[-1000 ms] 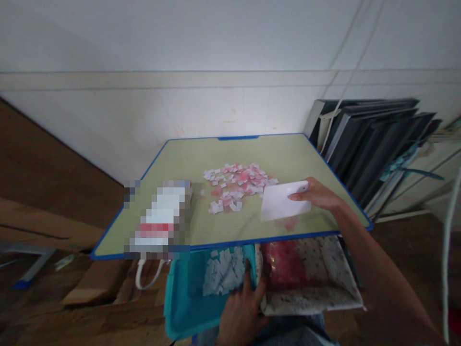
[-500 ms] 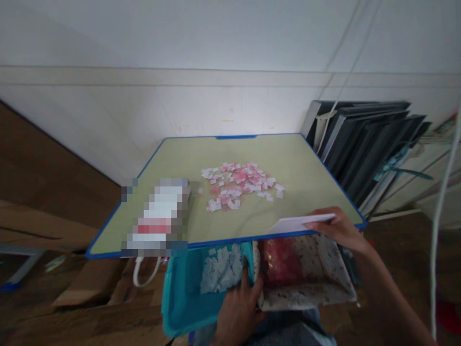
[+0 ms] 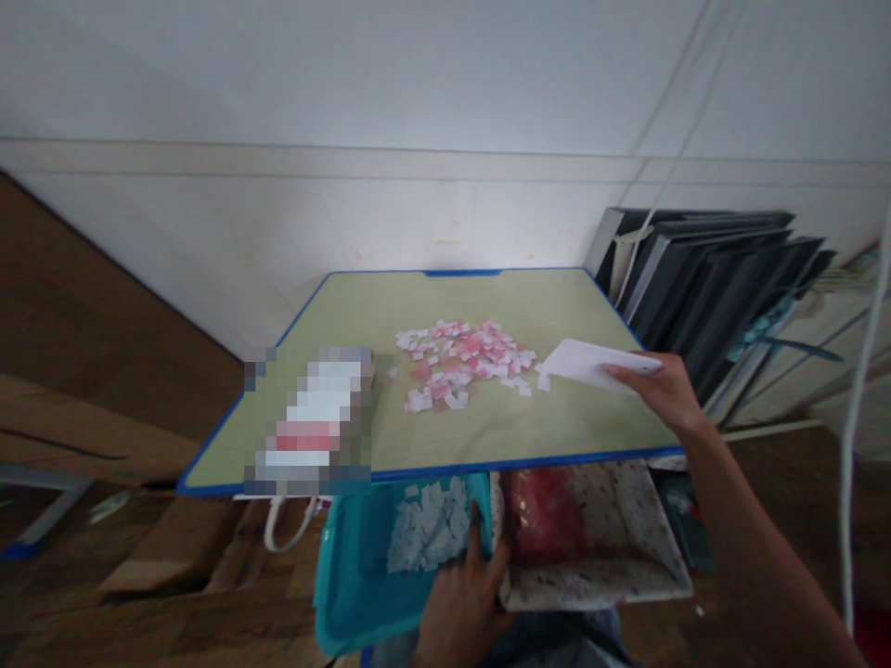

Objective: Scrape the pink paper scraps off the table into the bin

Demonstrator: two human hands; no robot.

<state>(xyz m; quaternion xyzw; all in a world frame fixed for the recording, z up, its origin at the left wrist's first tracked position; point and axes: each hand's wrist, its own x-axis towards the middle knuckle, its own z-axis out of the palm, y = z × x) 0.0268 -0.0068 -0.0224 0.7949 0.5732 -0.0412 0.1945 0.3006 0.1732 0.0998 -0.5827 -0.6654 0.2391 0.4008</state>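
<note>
My right hand (image 3: 666, 394) grips a flat white scraper (image 3: 588, 362), thumb on top, held above the right part of the blue-edged board (image 3: 432, 445). The scraper's far corner is close to the small white and pink squares (image 3: 480, 351) scattered over the board's middle. My left hand (image 3: 465, 594) is closed over the adjoining rims of a teal bin (image 3: 355, 594) and a stained white tray (image 3: 626, 591), its index finger along the bin's inner side. White squares (image 3: 428, 529) lie in the bin, and wet-looking red material (image 3: 547, 520) lies in the tray.
A pixelated block (image 3: 316, 408) covers an object at the board's left. Dark flat panels (image 3: 724, 278) lean against the wall at right. A white cable (image 3: 859, 390) hangs at far right. Cardboard (image 3: 167, 547) lies on the floor at left.
My right hand has lifted the scraper from the board's front edge and moved it forward, toward the scattered squares. My left hand stays at the rims. The view has shifted slightly.
</note>
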